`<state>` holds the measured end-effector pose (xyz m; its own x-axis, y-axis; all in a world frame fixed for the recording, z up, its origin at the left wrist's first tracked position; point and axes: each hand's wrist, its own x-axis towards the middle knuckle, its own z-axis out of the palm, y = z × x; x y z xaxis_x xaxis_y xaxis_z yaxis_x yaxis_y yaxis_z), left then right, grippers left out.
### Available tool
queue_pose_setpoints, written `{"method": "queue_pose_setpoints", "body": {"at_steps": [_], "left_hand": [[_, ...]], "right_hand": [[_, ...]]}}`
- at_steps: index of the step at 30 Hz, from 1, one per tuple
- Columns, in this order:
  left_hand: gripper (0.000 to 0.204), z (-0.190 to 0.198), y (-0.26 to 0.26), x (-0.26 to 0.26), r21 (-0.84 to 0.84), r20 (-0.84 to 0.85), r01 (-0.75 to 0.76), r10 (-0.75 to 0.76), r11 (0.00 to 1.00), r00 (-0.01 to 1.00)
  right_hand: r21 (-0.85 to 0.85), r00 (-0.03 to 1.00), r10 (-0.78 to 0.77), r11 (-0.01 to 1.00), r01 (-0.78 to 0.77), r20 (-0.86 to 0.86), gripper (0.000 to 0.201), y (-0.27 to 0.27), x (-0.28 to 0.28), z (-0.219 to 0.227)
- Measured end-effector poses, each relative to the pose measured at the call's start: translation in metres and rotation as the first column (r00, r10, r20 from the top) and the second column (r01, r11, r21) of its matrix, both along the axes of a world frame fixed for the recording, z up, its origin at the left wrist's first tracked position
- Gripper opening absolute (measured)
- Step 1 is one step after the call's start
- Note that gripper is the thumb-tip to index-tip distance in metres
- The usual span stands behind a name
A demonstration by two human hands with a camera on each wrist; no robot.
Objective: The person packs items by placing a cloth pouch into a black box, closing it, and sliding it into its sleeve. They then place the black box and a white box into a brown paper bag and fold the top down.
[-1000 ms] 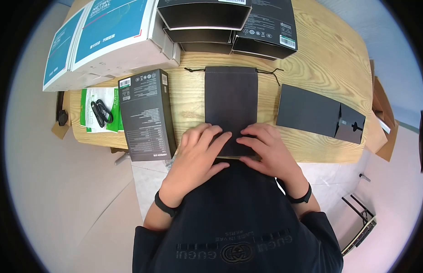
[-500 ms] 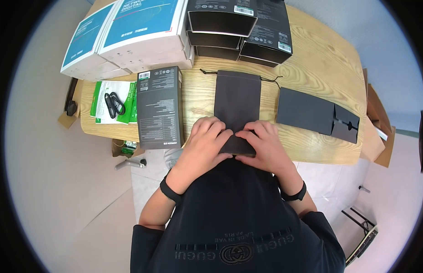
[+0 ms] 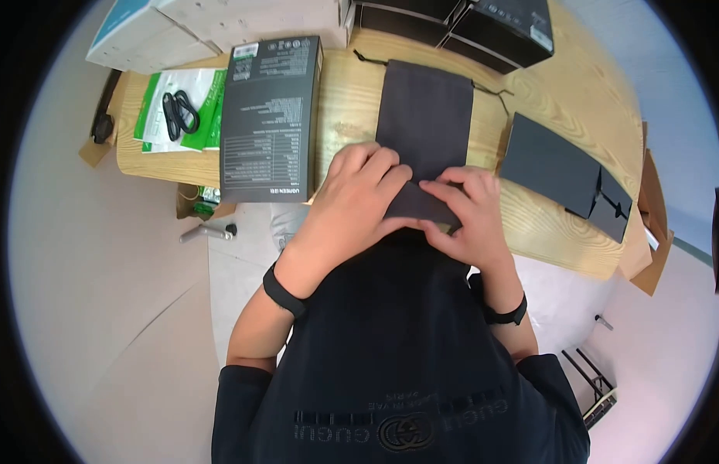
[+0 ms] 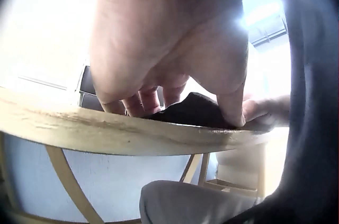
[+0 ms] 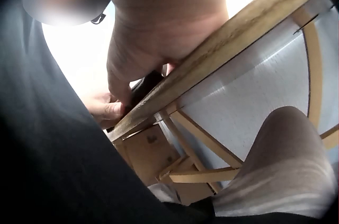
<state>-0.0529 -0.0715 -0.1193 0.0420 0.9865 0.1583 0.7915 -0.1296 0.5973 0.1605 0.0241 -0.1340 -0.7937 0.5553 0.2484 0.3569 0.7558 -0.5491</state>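
Observation:
A dark grey drawstring pouch (image 3: 425, 116) lies flat on the wooden table, its corded mouth pointing away from me. My left hand (image 3: 352, 201) pinches the left side of its near end, thumb toward me and fingers on top. On the right side, my right hand (image 3: 469, 213) pinches the same end, and the two thumb tips almost meet. Between the hands the fabric is bent up. From the left wrist, the pouch (image 4: 193, 112) shows as a dark hump between fingers and thumb at the table edge. The right wrist view has it (image 5: 143, 91) partly hidden behind the hand.
Left of the pouch lies a black printed box (image 3: 268, 124). Beyond it, a coiled black cable (image 3: 179, 116) rests on green-and-white packets (image 3: 147, 127). A dark grey folded sleeve (image 3: 557, 166) lies at right. White boxes (image 3: 243, 19) and black boxes (image 3: 502, 35) line the back.
Both hands, flat over the near end before, now pinch it and bend the fabric up. The head view has shifted, so the table's things sit higher in it.

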Motion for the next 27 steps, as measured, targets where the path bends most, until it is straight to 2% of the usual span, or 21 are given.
{"method": "queue_pose_setpoints", "body": {"at_steps": [7, 10, 13, 16, 19, 23, 25, 27], "left_hand": [[0.049, -0.014, -0.001, -0.004, 0.036, 0.112, -0.005, 0.0, 0.999, 0.994], [0.046, -0.021, -0.002, -0.011, 0.063, 0.202, -0.005, -0.008, 0.998, 0.979], [0.043, -0.029, -0.002, -0.013, 0.192, 0.221, 0.005, -0.048, 0.981, 0.974], [0.042, -0.034, 0.0, -0.006, 0.221, 0.214, -0.075, 0.027, 0.972, 0.976], [0.043, -0.037, 0.003, -0.002, 0.236, 0.208, -0.135, 0.086, 0.962, 0.974], [0.043, -0.032, 0.0, -0.003, 0.198, 0.222, -0.119, 0.074, 0.973, 0.972], [0.044, -0.024, -0.002, -0.004, 0.124, 0.174, -0.025, 0.003, 0.992, 0.985], [0.046, -0.025, -0.003, -0.005, 0.14, 0.205, -0.047, 0.018, 0.989, 0.979]], "right_hand": [[-0.017, 0.997, -0.026, 0.999, 0.027, 0.067, 0.053, -0.003, -0.002, 0.004], [-0.025, 0.999, -0.025, 0.999, 0.026, 0.041, 0.053, 0.0, -0.003, -0.001], [0.003, 0.998, -0.02, 1.0, 0.02, -0.06, 0.046, 0.003, -0.003, -0.007], [-0.013, 0.994, 0.002, 1.0, -0.004, -0.107, 0.041, 0.007, 0.0, -0.012], [-0.074, 0.998, -0.015, 0.997, 0.01, -0.068, 0.04, 0.009, -0.001, -0.005], [-0.219, 0.999, -0.023, 0.975, 0.032, 0.045, 0.048, 0.01, -0.002, 0.008], [-0.202, 0.995, 0.002, 0.979, 0.018, 0.098, 0.051, 0.01, -0.007, 0.015], [-0.189, 0.988, 0.026, 0.982, 0.003, 0.152, 0.055, 0.009, -0.01, 0.016]]}}
